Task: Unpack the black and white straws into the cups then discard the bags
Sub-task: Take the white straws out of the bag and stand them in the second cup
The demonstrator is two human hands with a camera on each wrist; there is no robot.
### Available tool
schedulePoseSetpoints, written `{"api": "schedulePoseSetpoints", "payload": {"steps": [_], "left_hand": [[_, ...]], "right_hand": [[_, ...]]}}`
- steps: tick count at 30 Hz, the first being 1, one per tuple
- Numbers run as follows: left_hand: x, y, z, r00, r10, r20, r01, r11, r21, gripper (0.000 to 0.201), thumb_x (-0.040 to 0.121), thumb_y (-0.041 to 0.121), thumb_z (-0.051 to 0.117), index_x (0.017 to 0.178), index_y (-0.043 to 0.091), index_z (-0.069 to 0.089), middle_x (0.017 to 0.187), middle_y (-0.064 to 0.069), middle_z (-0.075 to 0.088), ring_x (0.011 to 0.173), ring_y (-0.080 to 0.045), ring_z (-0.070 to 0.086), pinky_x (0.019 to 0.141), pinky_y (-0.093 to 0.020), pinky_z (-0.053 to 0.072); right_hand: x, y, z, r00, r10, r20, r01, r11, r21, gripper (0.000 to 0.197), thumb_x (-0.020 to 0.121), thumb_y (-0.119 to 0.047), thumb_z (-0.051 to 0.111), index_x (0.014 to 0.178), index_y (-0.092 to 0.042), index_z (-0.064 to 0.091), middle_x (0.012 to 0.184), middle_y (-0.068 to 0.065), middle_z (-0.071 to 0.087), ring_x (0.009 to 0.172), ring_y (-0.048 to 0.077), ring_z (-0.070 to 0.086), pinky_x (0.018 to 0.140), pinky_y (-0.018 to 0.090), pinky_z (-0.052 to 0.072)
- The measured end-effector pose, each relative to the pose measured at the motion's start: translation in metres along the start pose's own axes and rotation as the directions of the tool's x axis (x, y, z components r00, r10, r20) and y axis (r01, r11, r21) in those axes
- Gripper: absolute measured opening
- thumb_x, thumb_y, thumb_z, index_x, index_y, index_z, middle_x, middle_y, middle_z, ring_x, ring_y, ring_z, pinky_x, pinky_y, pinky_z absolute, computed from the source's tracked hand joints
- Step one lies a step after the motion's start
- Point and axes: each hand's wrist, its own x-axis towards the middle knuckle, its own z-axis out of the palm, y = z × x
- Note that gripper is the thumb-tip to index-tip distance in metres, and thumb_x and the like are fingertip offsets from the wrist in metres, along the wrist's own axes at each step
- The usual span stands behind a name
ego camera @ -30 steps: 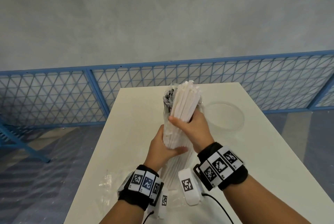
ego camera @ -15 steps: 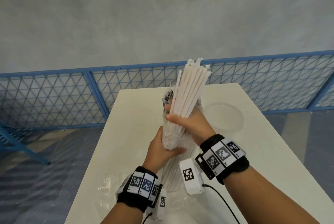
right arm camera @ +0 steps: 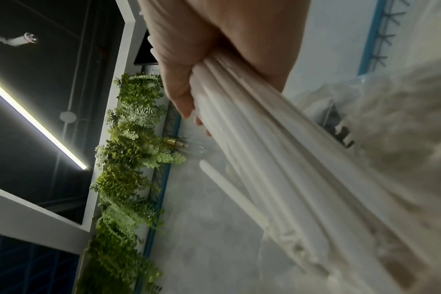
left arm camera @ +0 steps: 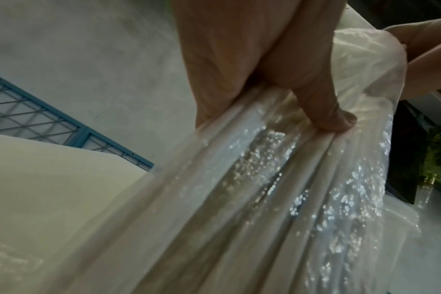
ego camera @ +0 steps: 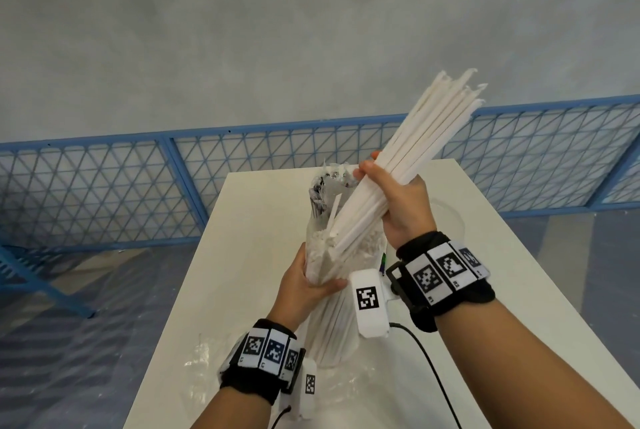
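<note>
My right hand grips a bundle of white straws and holds it tilted up to the right, its lower ends still in the mouth of a clear plastic bag. My left hand holds the bag upright around its middle, with more white straws inside. In the left wrist view my thumb presses on the shiny bag. In the right wrist view my fingers wrap round the white straws. A clear cup stands on the table behind my right hand, mostly hidden.
The white table runs away from me. An empty crumpled clear bag lies at its near left edge. A blue mesh fence stands beyond the table against a grey wall. A black cable trails from my right wrist.
My right hand has pulled the bundle of white straws up and to the right, most of the way out of the bag. The left hand has kept its hold on the bag.
</note>
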Motion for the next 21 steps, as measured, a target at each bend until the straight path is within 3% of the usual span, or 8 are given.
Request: {"api": "schedulePoseSetpoints", "payload": {"steps": [3, 8, 12, 14, 16, 18, 21], "left_hand": [[0.002, 0.002, 0.004, 0.999, 0.01, 0.031, -0.011, 0.999, 0.036, 0.067, 0.064, 0.019, 0.083, 0.108, 0.053, 0.045, 0.113, 0.017, 0.061, 0.104, 0.001, 0.059, 0.083, -0.017, 0.049], [0.003, 0.004, 0.004, 0.999, 0.012, 0.041, -0.013, 1.0, 0.022, 0.069, 0.062, 0.021, 0.08, 0.113, 0.049, 0.043, 0.115, 0.02, 0.059, 0.104, 0.012, 0.056, 0.082, -0.011, 0.045], [0.001, 0.002, 0.0, 1.0, -0.01, 0.018, 0.01, 1.0, -0.022, 0.07, 0.057, 0.023, 0.083, 0.115, 0.041, 0.048, 0.116, 0.016, 0.062, 0.107, 0.0, 0.059, 0.08, -0.011, 0.047], [0.001, 0.0, -0.005, 0.999, -0.032, -0.015, 0.031, 0.998, -0.057, 0.075, 0.05, 0.031, 0.086, 0.116, 0.038, 0.051, 0.117, 0.012, 0.063, 0.11, -0.007, 0.059, 0.086, -0.02, 0.049], [0.0, 0.0, -0.008, 0.998, -0.053, -0.032, 0.05, 0.995, -0.088, 0.078, 0.046, 0.036, 0.086, 0.116, 0.036, 0.052, 0.12, 0.008, 0.064, 0.113, -0.01, 0.06, 0.093, -0.03, 0.05], [0.0, -0.001, -0.01, 0.997, -0.062, -0.038, 0.058, 0.993, -0.099, 0.08, 0.046, 0.036, 0.086, 0.118, 0.033, 0.052, 0.122, 0.005, 0.064, 0.114, -0.011, 0.06, 0.095, -0.032, 0.049], [0.002, -0.002, -0.01, 0.997, -0.067, -0.048, 0.063, 0.994, -0.087, 0.086, 0.048, 0.036, 0.087, 0.126, 0.026, 0.051, 0.125, 0.003, 0.063, 0.117, -0.014, 0.059, 0.099, -0.035, 0.047]], "right_hand": [[-0.008, 0.012, -0.004, 0.998, 0.059, 0.037, -0.055, 0.992, -0.116, 0.022, 0.074, -0.006, 0.073, 0.092, -0.014, 0.065, 0.093, 0.013, 0.068, 0.095, 0.027, 0.066, 0.084, 0.037, 0.055], [-0.027, 0.035, -0.002, 0.993, 0.115, 0.011, -0.109, 0.963, -0.245, 0.017, 0.075, -0.006, 0.072, 0.088, -0.016, 0.067, 0.092, 0.01, 0.069, 0.09, 0.025, 0.067, 0.077, 0.037, 0.056], [-0.015, 0.017, -0.002, 0.995, 0.029, -0.1, -0.038, 0.995, -0.096, 0.014, 0.077, -0.001, 0.068, 0.079, -0.014, 0.063, 0.084, 0.015, 0.064, 0.084, 0.028, 0.063, 0.081, 0.041, 0.055], [-0.007, 0.004, -0.008, 0.988, 0.02, -0.156, -0.018, 1.0, 0.011, 0.015, 0.079, 0.0, 0.066, 0.082, -0.013, 0.061, 0.079, 0.01, 0.064, 0.076, 0.022, 0.064, 0.076, 0.036, 0.056], [0.001, -0.006, -0.016, 0.975, 0.051, -0.215, -0.029, 0.994, 0.105, 0.014, 0.08, -0.001, 0.065, 0.086, -0.013, 0.059, 0.074, 0.003, 0.066, 0.068, 0.014, 0.067, 0.069, 0.03, 0.058], [0.008, -0.011, -0.026, 0.957, 0.101, -0.272, -0.051, 0.981, 0.186, 0.013, 0.081, -0.001, 0.064, 0.084, -0.012, 0.059, 0.067, -0.002, 0.068, 0.062, 0.01, 0.068, 0.063, 0.028, 0.057], [0.011, -0.012, -0.039, 0.932, 0.164, -0.322, -0.086, 0.966, 0.245, 0.01, 0.081, -0.002, 0.064, 0.086, -0.01, 0.059, 0.072, 0.001, 0.065, 0.06, 0.009, 0.068, 0.064, 0.03, 0.055]]}}
